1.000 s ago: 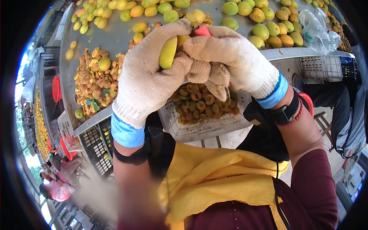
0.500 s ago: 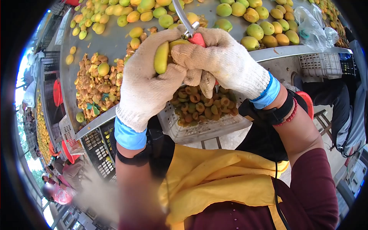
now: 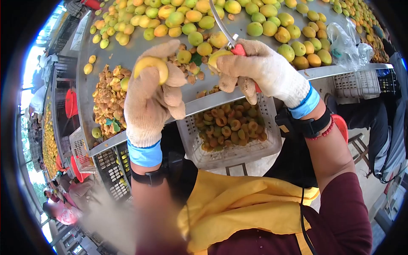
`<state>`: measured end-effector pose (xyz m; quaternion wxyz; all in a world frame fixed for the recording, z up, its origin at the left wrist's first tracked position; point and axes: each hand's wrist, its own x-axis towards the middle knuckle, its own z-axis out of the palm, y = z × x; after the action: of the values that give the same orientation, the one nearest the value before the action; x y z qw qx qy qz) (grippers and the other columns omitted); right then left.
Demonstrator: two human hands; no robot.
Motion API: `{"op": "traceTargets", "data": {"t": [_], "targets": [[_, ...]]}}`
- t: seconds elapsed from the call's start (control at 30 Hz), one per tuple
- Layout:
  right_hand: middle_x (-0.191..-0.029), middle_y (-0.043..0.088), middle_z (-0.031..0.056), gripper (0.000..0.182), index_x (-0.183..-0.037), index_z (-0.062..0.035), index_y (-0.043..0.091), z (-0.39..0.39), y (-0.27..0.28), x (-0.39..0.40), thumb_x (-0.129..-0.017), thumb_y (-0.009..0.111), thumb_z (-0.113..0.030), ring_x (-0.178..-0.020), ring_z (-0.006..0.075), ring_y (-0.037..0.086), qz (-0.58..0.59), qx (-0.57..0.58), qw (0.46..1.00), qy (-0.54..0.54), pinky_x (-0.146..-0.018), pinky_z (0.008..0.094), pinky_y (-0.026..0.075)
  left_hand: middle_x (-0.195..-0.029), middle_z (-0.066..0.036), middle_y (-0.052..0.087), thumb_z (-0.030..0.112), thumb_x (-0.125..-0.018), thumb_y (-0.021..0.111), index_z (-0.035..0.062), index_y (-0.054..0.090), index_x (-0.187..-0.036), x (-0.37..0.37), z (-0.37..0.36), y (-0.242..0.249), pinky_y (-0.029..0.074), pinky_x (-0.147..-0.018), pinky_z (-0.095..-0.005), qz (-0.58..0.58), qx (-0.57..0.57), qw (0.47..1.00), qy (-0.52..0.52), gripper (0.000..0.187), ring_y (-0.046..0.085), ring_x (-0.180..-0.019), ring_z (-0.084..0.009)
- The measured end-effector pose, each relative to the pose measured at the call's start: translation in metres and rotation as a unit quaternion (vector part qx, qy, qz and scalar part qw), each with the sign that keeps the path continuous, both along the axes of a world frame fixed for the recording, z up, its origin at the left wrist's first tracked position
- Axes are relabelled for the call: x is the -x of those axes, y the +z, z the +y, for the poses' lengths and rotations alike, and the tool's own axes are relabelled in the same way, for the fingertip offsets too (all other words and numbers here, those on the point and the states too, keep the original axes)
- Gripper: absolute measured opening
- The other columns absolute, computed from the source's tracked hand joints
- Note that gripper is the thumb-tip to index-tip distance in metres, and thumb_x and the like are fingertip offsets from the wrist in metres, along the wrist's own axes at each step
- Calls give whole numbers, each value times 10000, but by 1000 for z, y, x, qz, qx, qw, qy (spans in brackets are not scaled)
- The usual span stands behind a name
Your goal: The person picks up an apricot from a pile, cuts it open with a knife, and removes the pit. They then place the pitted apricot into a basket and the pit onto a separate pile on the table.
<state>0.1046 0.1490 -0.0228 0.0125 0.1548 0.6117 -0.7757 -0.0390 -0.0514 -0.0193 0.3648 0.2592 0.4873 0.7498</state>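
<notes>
My gloved left hand (image 3: pixel 154 89) holds a yellow fruit piece (image 3: pixel 154 68), curved like a ring, between thumb and fingers. To its right, my gloved right hand (image 3: pixel 259 68) is closed round the red handle (image 3: pixel 239 49) of a tool with a curved metal blade (image 3: pixel 218 19) pointing up. Another fruit piece (image 3: pixel 216 58) is pinched in the same hand, beside the handle. Below and between the hands stands a white crate (image 3: pixel 199 157) with many cut fruit pieces (image 3: pixel 231 127) in it.
Whole green and orange fruits (image 3: pixel 176 18) lie across the metal table (image 3: pixel 123 51). A heap of brownish scraps (image 3: pixel 108 97) is at its left. A clear plastic bag (image 3: pixel 346 46) lies at the right edge. Dark crates (image 3: pixel 111 168) stand lower left, and people (image 3: pixel 63 212) are beyond.
My hands have moved apart, left hand leftward and right hand slightly rightward, each now with a fruit piece. More of the crate below shows.
</notes>
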Motion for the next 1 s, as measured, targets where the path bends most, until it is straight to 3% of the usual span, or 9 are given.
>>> {"op": "traceTargets", "data": {"t": [0.2, 0.33, 0.47, 0.53, 0.6, 0.67, 0.7, 0.87, 1.0], "targets": [[-776, 695, 44, 292, -1054, -23, 666, -8, 0, 8, -942, 727, -285, -530, 73, 552, -64, -184, 978, -79, -471, 245, 462, -853, -84, 717, 259, -988, 656, -18, 625, -1293, -40, -12, 15, 469, -443, -217, -6, 222, 959, -179, 412, 588, -502, -93], [-780, 699, 25, 294, -1044, -34, 680, -20, 7, 21, -965, 687, -317, -583, 111, 624, -64, -317, 946, 11, -503, 276, 503, -909, -27, 635, 180, -1017, 605, 86, 616, -1319, -69, -14, 1, 519, -530, -248, 7, 336, 895, -292, 317, 594, -645, -76], [-871, 752, 46, 301, -1141, -47, 698, -1, 10, 13, -975, 663, -296, -596, 107, 642, -32, -213, 975, -61, -512, 272, 520, -909, -24, 627, 208, -1006, 623, 81, 609, -1324, -82, -14, 0, 522, -528, -250, -23, 363, 903, -230, 342, 594, -650, -79], [-900, 760, 61, 338, -1141, -12, 690, 12, 7, 3, -987, 662, -312, -536, 92, 585, 40, -144, 978, -145, -451, 241, 458, -928, -65, 649, 217, -987, 642, 64, 593, -1338, -86, -11, -1, 552, -569, -291, 35, 395, 896, -199, 386, 610, -643, -110], [-887, 754, 80, 366, -1138, -11, 677, 30, 6, -8, -990, 657, -346, -515, 96, 568, 37, -90, 976, -194, -434, 250, 448, -960, -128, 687, 282, -959, 705, 57, 565, -1407, -90, -8, -29, 565, -764, -362, 333, 418, 817, -217, 520, 681, -799, -225], [-884, 747, 109, 406, -1129, -15, 658, 37, 7, -15, -994, 649, -398, -503, 112, 565, 73, -49, 975, -202, -427, 268, 454, -963, -139, 694, 346, -938, 733, 66, 567, -1400, -104, -9, -33, 560, -826, -386, 431, 395, 780, -222, 565, 681, -849, -278], [-864, 739, 94, 387, -1131, -19, 669, 35, 11, -21, -1005, 644, -384, -499, 94, 552, 37, -38, 974, -219, -429, 256, 451, -985, -137, 711, 333, -947, 729, 45, 579, -1389, -109, -9, -35, 568, -820, -360, 604, 369, 689, -153, 549, 694, -851, -269], [-891, 735, 95, 410, -1124, -20, 667, 51, 19, -51, -1039, 599, -415, -498, 99, 559, -28, -87, 965, -246, -422, 260, 469, -912, -115, 724, 460, -939, 669, 48, 722, -1175, -43, 40, 41, 563, -763, -366, 304, 397, 848, -174, 477, 706, -801, -253], [-910, 719, 76, 361, -1148, -10, 661, 62, 41, -68, -1000, 659, -340, -516, 120, 556, 57, -21, 958, -282, -459, 280, 477, -915, -115, 728, 441, -939, 670, 58, 718, -1153, 6, 96, 30, 562, -751, -363, 377, 402, 832, -56, 441, 693, -762, -221]]}}
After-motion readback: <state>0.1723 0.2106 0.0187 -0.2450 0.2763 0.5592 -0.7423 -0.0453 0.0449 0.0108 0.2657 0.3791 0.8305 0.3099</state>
